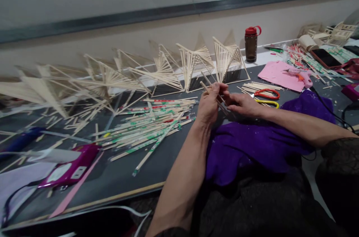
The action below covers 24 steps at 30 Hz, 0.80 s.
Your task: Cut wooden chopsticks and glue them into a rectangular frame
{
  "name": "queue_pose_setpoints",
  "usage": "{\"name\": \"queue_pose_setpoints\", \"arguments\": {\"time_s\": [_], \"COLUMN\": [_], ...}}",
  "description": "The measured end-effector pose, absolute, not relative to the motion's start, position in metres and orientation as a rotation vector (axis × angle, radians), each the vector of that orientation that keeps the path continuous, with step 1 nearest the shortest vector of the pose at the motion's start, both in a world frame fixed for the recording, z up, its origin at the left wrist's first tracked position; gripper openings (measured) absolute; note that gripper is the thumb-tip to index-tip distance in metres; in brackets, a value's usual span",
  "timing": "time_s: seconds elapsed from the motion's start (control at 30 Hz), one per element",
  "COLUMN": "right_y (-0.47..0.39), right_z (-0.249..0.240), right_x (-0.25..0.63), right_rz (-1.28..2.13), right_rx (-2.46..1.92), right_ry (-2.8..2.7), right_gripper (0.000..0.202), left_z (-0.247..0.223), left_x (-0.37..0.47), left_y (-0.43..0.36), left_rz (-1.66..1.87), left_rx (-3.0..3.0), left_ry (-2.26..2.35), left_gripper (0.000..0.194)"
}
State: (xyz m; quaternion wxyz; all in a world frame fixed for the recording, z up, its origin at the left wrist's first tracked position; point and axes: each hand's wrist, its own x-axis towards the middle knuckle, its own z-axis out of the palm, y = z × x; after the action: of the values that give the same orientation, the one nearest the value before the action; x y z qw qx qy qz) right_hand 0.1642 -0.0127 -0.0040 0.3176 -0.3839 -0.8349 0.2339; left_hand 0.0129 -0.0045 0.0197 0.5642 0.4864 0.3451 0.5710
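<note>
My left hand [209,105] is closed round a pair of thin wooden chopsticks [205,86], which slant up to the left out of its grip. Close against it, my right hand [244,105] has its fingers bent at the lower part of the same sticks; its fingertips are partly hidden. To the left lies a loose pile of chopsticks in printed plastic wrappers [157,121]. Just right of my right hand are bare sticks [259,88] and scissors [267,94] with one red and one yellow handle. A purple cloth [249,147] lies beneath my forearms.
Along the wall stand several twisted stick frames [196,59]. A brown bottle [251,46] with a red lid is behind. A pink glue gun [300,76] rests on pink paper [272,74]. At left are a magenta device [70,168] and cables; a phone [327,57] lies far right.
</note>
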Motion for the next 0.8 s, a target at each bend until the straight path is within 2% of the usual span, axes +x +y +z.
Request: {"name": "queue_pose_setpoints", "arguments": {"time_s": [0.23,0.5,0.8], "right_y": [-0.01,-0.007,-0.011], "right_z": [-0.008,-0.013,-0.005], "right_x": [0.161,0.16,0.16], "right_rz": [0.593,0.609,0.628], "right_rx": [-1.007,-1.0,-1.089], "right_ry": [-2.135,-2.072,-2.114], "right_gripper": [0.013,0.007,0.013], "left_z": [0.016,0.013,0.009], "left_x": [0.015,0.019,0.025], "left_y": [-0.003,-0.006,-0.012], "left_rz": [1.399,1.315,1.276], "left_rx": [1.122,1.177,1.302], "left_ry": [0.749,0.727,0.73], "left_gripper": [0.027,0.037,0.044]}}
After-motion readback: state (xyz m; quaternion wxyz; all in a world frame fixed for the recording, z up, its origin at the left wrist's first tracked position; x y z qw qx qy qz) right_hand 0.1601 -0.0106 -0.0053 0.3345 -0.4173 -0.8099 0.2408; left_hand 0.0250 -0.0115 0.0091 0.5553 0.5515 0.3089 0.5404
